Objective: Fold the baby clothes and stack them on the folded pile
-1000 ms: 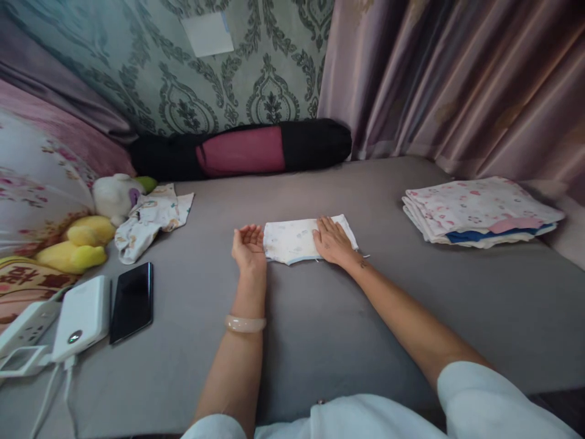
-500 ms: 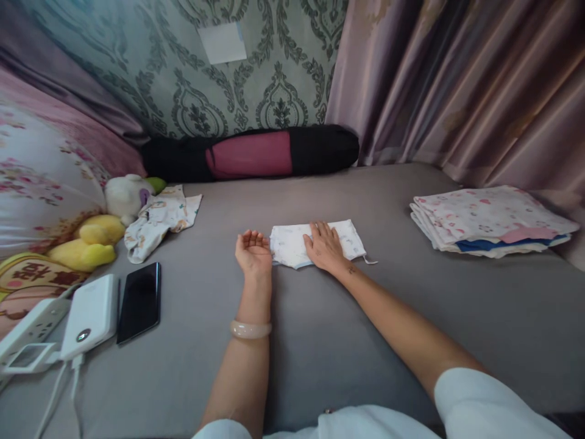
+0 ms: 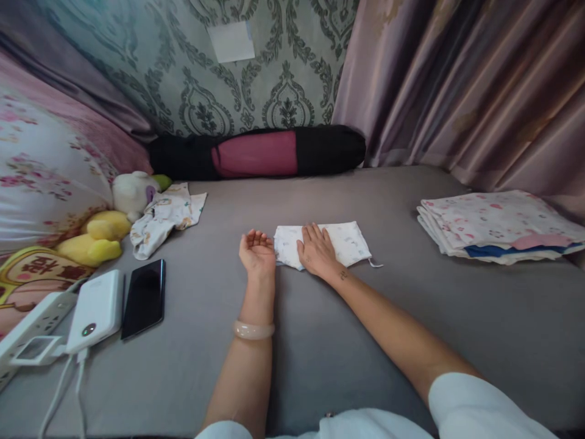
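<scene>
A small folded white printed cloth [image 3: 342,242] lies on the grey bed [image 3: 320,341] in front of me. My right hand [image 3: 314,251] rests flat on its left half, fingers stretched out. My left hand [image 3: 256,252] lies palm up beside the cloth's left edge, fingers loosely curled, holding nothing. A pale bangle [image 3: 254,330] circles my left wrist.
A stack of folded printed cloths [image 3: 498,225] sits at the right. An unfolded printed garment [image 3: 165,216] and plush toys [image 3: 109,228] lie at the left, with a black phone [image 3: 144,297], a white power bank [image 3: 95,311] and a power strip [image 3: 28,326]. A black-and-pink roll bag [image 3: 258,152] lies against the wall.
My right hand has slid leftward across the folded cloth, from its right part to its left half. My left hand stays palm up at the cloth's left edge.
</scene>
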`<state>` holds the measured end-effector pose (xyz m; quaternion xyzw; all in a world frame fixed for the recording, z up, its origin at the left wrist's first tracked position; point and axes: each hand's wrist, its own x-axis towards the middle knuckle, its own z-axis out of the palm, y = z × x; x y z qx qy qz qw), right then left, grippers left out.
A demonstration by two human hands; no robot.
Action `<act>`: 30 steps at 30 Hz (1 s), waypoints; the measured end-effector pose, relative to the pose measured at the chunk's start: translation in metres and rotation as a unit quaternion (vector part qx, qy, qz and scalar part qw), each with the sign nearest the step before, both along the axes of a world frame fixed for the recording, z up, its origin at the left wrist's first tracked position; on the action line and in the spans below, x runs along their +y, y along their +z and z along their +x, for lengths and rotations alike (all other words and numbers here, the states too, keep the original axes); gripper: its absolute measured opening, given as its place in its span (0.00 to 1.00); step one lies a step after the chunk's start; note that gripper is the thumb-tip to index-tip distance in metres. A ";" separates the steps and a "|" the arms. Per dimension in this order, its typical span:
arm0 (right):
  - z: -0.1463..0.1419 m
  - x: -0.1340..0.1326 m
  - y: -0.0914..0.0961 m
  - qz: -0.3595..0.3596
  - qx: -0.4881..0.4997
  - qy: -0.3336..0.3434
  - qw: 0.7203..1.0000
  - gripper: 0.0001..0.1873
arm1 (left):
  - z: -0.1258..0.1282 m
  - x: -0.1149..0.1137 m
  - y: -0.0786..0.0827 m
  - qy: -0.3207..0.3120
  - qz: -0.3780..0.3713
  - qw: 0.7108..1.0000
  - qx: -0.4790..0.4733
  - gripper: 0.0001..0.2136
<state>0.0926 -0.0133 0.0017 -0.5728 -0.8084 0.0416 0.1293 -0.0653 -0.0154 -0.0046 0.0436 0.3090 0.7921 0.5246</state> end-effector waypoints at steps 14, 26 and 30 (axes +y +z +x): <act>-0.035 0.000 0.001 0.002 0.034 0.018 0.999 0.31 | 0.003 -0.002 0.006 0.015 -0.005 0.999 -0.034 0.12; -0.040 -0.001 0.005 -0.001 0.034 0.026 0.999 0.30 | 0.006 -0.005 0.016 0.021 -0.015 0.998 -0.065 0.14; -0.051 -0.002 0.006 -0.002 0.045 0.059 0.997 0.30 | -0.001 -0.005 0.015 0.030 0.002 0.998 -0.056 0.13</act>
